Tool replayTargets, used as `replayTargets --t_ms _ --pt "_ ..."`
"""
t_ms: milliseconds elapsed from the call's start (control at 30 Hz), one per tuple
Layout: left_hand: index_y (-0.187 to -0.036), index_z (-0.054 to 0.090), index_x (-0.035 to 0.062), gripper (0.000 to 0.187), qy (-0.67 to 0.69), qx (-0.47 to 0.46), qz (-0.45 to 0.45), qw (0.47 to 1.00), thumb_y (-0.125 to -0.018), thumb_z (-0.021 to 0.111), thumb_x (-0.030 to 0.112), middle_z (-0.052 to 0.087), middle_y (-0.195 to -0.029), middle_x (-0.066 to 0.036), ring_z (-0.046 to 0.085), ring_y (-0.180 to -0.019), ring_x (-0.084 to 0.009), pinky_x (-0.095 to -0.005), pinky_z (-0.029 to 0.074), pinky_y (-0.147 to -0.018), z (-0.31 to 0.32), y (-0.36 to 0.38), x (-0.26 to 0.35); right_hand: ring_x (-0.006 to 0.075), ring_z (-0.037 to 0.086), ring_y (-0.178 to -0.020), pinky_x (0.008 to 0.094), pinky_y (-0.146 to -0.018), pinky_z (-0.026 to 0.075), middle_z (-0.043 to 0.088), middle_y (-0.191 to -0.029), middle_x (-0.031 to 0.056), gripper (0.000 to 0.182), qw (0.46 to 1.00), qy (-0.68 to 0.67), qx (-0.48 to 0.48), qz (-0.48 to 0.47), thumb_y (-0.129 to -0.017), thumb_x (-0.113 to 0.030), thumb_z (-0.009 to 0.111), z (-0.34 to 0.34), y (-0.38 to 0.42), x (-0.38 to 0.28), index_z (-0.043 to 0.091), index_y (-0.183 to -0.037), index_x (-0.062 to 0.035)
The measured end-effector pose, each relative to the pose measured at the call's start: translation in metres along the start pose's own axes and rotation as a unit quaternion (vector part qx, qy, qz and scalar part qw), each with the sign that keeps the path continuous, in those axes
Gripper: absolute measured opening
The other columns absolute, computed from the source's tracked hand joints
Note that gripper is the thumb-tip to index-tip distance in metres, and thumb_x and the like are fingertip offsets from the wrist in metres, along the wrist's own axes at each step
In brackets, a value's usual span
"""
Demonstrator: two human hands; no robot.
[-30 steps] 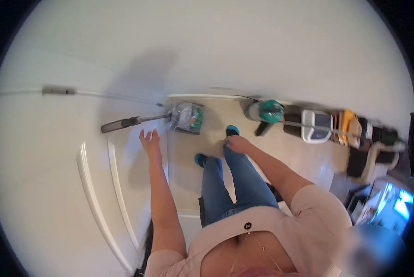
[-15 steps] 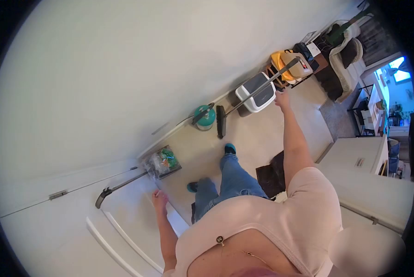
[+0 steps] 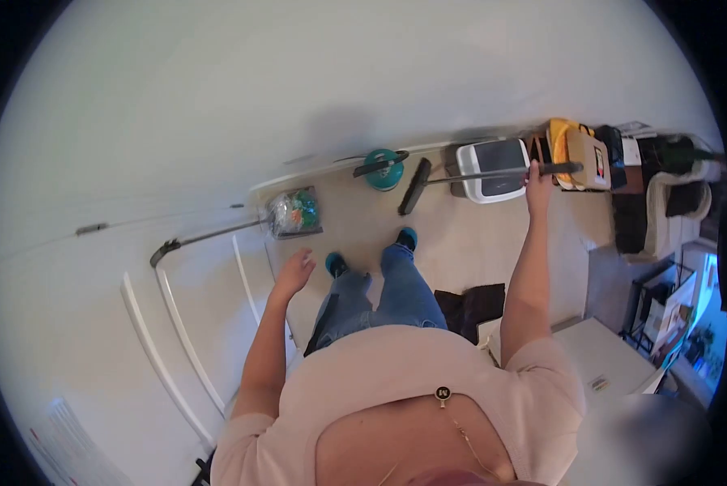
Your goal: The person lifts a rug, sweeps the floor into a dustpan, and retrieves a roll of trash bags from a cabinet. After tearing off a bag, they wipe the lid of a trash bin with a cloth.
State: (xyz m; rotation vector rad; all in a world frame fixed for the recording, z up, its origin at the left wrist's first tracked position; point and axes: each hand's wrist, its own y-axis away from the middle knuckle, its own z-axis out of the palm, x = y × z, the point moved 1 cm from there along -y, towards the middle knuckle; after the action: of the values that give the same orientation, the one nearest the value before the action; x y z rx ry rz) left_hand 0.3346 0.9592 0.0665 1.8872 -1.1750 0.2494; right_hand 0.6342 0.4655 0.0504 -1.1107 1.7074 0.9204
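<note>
My right hand (image 3: 539, 182) is closed around the dark handle of a long broom (image 3: 485, 174). The broom's black bristle head is tilted near the floor, and its pole crosses in front of a white bin with a dark grey lid (image 3: 501, 154). My left hand (image 3: 297, 271) hangs with its fingers loosely spread and nothing in it. Just beyond that hand stands a box-like dustpan (image 3: 302, 231) holding clear plastic and green and orange scraps. A long dark handle (image 3: 217, 234) runs leftward from it to a curved end.
A teal round canister (image 3: 384, 172) stands by the wall between dustpan and bin. Right of the bin are a yellow bag (image 3: 559, 138) and a cardboard box (image 3: 588, 158). Dark cloth (image 3: 477, 312) lies on the floor beside my legs. A white panelled door (image 3: 193, 324) is at left.
My right hand has gone from just below the broom pole to a grip on it. The broom is tipped further right. My left hand has come forward toward the dustpan, and the view has rotated.
</note>
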Motion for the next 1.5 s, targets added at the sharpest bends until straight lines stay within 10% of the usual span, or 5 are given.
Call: replayTargets --t_ms 233,400,700,1200,1500 --pt "-0.112 0.047 0.0020 0.041 0.055 -0.054 0.204 0.976 -0.079 0.057 0.024 0.054 -0.106 -0.017 0.053 -0.100 -0.0275 -0.0352 0.041 -0.086 0.038 -0.033 0.089 0.0215 0.050 -0.058 0.0318 -0.052 0.040 0.048 -0.066 0.0106 0.028 0.972 0.101 -0.116 -0.176 -0.073 -0.019 0.067 0.085 0.189 -0.089 0.045 -0.075 -0.0010" --pt "-0.102 0.054 0.0018 0.034 -0.083 0.182 0.323 0.925 -0.077 0.058 0.025 0.059 -0.099 -0.014 0.055 -0.091 -0.0277 -0.0378 0.042 -0.073 0.057 -0.019 0.098 0.0293 0.053 -0.071 0.0345 -0.060 0.043 0.049 -0.086 0.0144 0.032 0.901 0.153 -0.323 -0.247 -0.071 -0.018 0.067 0.163 0.301 -0.169 0.049 -0.091 -0.0015" --pt "-0.102 0.047 0.0072 0.025 0.527 0.167 -0.018 0.833 -0.079 0.055 0.015 0.051 -0.098 -0.008 0.050 -0.090 -0.0212 -0.0423 0.043 -0.076 -0.104 -0.109 -0.097 0.0363 0.053 -0.088 0.0431 -0.075 0.044 0.052 -0.099 0.0194 0.037 0.854 0.257 -0.405 -0.200 -0.080 -0.030 0.054 0.164 0.324 -0.153 0.050 -0.105 -0.0029" --pt "-0.126 0.031 0.0008 0.055 0.475 0.208 -0.092 0.850 -0.084 0.049 0.033 0.030 -0.130 -0.016 0.037 -0.113 -0.0311 -0.0480 0.041 -0.088 -0.277 -0.185 -0.238 0.0345 0.053 -0.092 0.0419 -0.079 0.042 0.057 -0.097 0.0182 0.039 0.878 0.344 -0.331 -0.040 -0.082 -0.033 0.051 0.127 0.345 -0.112 0.051 -0.106 -0.0027" --pt "-0.083 0.045 -0.0009 0.014 0.476 0.323 -0.166 0.801 -0.075 0.044 0.011 0.050 -0.075 -0.007 0.048 -0.072 -0.0200 -0.0327 0.041 -0.052 -0.180 -0.177 -0.136 0.0340 0.055 -0.090 0.0415 -0.078 0.043 0.058 -0.097 0.0186 0.039 0.932 0.286 -0.221 -0.003 -0.081 -0.032 0.051 0.031 0.309 -0.079 0.052 -0.106 -0.0023"
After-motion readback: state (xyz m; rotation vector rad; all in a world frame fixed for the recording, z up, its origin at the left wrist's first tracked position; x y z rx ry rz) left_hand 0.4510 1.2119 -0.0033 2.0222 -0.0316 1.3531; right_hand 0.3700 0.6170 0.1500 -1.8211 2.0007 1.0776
